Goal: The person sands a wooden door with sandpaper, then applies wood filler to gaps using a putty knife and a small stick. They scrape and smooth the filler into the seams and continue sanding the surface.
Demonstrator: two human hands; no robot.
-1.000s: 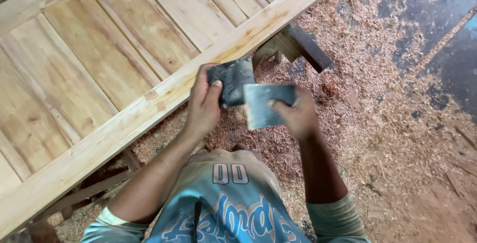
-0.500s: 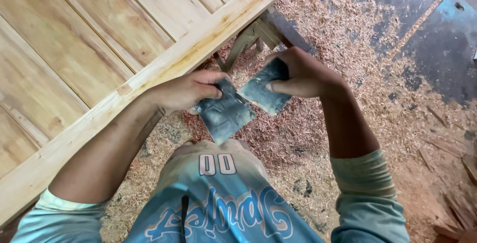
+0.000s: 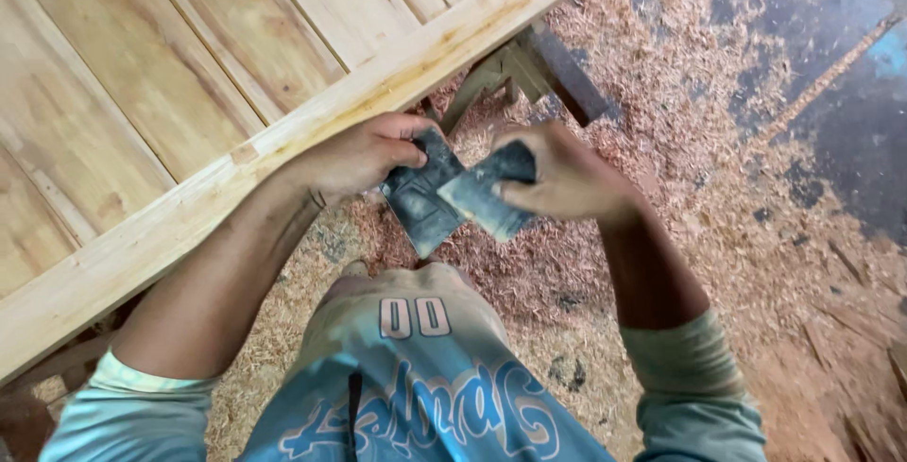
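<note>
Both hands hold dark sheets of what looks like sandpaper in front of the body, just off the near edge of the wooden door panel (image 3: 189,94), above the floor (image 3: 756,264) thick with wood shavings. The left hand (image 3: 354,155) pinches the darker sheet (image 3: 420,202) by its upper corner, thumb on top and fingers curled under. The right hand (image 3: 557,174) grips the paler, folded sheet (image 3: 477,197), fingers wrapped over its top edge; the two sheets overlap and touch where they meet.

As a judgement, the work is at a preparing stage: neither sheet is on the wood. The panel's frame rail looks pale and fairly even, but the view is too coarse to tell whether any of it has been smoothed.

Both forearms are bent in toward each other, elbows out, wrists meeting in front of the belly over the light blue shirt (image 3: 425,396). A dark wooden support (image 3: 557,70) shows under the panel's far end.
</note>
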